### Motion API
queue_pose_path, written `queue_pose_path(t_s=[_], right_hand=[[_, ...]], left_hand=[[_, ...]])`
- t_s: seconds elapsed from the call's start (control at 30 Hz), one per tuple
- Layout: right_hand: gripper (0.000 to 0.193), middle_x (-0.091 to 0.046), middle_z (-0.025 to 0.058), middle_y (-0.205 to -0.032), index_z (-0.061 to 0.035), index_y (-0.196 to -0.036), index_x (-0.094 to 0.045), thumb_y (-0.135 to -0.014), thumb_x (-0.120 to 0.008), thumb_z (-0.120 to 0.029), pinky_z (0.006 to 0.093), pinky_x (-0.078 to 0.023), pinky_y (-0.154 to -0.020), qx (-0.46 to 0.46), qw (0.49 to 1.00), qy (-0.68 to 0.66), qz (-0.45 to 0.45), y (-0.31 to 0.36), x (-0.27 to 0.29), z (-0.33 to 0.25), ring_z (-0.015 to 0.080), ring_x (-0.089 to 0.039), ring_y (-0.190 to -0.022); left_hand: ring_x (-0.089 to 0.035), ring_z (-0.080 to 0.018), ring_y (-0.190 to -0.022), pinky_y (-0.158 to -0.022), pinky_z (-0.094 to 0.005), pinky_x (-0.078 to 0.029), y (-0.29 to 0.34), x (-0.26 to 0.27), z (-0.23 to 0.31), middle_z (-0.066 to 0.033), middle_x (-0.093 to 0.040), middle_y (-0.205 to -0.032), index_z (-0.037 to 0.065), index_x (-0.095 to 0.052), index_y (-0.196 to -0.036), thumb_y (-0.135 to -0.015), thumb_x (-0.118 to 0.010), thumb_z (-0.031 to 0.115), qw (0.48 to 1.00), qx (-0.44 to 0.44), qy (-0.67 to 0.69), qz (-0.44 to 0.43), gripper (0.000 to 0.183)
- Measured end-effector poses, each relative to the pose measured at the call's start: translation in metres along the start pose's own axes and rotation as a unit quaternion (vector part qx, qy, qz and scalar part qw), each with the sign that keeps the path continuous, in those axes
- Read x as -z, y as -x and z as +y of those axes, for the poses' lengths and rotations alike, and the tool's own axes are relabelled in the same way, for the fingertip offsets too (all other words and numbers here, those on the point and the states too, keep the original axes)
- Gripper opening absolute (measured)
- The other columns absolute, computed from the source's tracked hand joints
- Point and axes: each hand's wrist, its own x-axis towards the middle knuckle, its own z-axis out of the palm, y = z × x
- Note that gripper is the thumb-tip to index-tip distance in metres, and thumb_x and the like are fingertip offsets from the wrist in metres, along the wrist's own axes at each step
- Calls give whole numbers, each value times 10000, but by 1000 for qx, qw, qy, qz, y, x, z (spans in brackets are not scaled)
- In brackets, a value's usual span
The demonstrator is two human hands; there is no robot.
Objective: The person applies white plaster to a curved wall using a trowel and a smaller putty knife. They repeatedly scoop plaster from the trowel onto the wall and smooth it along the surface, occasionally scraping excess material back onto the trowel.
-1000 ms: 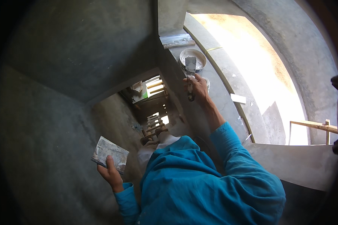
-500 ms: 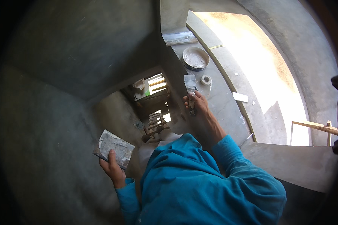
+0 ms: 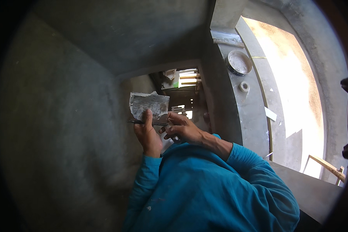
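The left hand (image 3: 147, 133) was raised in front of the chest, its fingers wrapped around a flat grey-smeared plaster board (image 3: 149, 105) with ragged white edges, thumb lying up against its near face. The board stood just above the hand, at the middle of the view, tilted a little to the left. Across its lower edge ran a thin dark blade (image 3: 147, 122) — a scraper or putty knife, lying nearly level. The right hand (image 3: 183, 128) met it from the right, fingers bent and closed on the blade's right end, where the handle itself was hidden under them; the two hands sat just beside each other, almost touching.

Both arms wore blue sleeves (image 3: 236, 154) — the right forearm bare from the cuff to the wrist.

Behind the hands a grey plastered wall (image 3: 65, 116) filled the left side, and a dark opening (image 3: 181, 89) farther off showed pale wooden slats. To the right, a grey concrete ledge (image 3: 255, 112) ran away into the far distance. On it, well apart from the hands, stood a round shallow tub (image 3: 239, 62) of pale paste, and nearer than that a small white ring-shaped roll (image 3: 244, 86). Bright sunlit ground lay beyond the ledge.
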Motion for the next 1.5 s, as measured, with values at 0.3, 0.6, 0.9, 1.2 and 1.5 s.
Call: queue_pose_path(t_s=[0.3, 0.6, 0.9, 1.2, 1.5], right_hand=[[235, -680, 46, -998, -65, -1161, -647, -1047, -554, -248, 288, -531, -737, -64, 991, -114, 20, -30, -14, -6, 109, -643, -857], [293, -677, 48, -1200, -47, -1269, -632, -1045, -552, -219, 308, -493, -952, 46, 971, -222, 81, -26, -7, 7, 125, -612, -1086], [330, -648, 69, -1269, -27, -1322, -591, -1045, -550, -201, 325, -457, -1026, 102, 943, -260, 182, 13, 24, 26, 157, -586, -1170], [366, -667, 66, -1217, -22, -1298, -612, -1035, -584, -275, 356, -481, -1000, 154, 925, -201, 282, 74, 60, -18, 151, -607, -1114], [310, -722, 124, -919, 17, -1248, -583, -967, -639, -101, 283, -574, -643, 196, 716, 241, 625, 222, 87, -124, 151, -694, -783]], left_hand=[[-547, -225, -1154, -1006, -388, -421, 10, 73, 24, -140, -565, -1271, -8, -469, -1364, -990, -628, 399, 959, -54, -204, -187, 575], [-461, -301, -1323, -1111, -425, -337, 2, 62, 18, -182, -467, -1430, 0, -220, -1539, -887, -660, 407, 935, 135, -57, -324, 886], [-550, -236, -1214, -1066, -368, -416, -26, 1, -52, -116, -570, -1311, 0, -515, -1364, -818, -598, 21, 887, 312, 29, -340, 552], [-577, -236, -1195, -1071, -391, -447, -35, -69, -106, -106, -581, -1315, 29, -518, -1353, -961, -571, 84, 830, 416, 138, -346, 399], [-675, -209, -903, -782, -337, -615, -7, -133, -123, -173, -593, -1176, 3, -417, -1372, -1029, -483, 99, 711, 457, 25, -535, 362]])
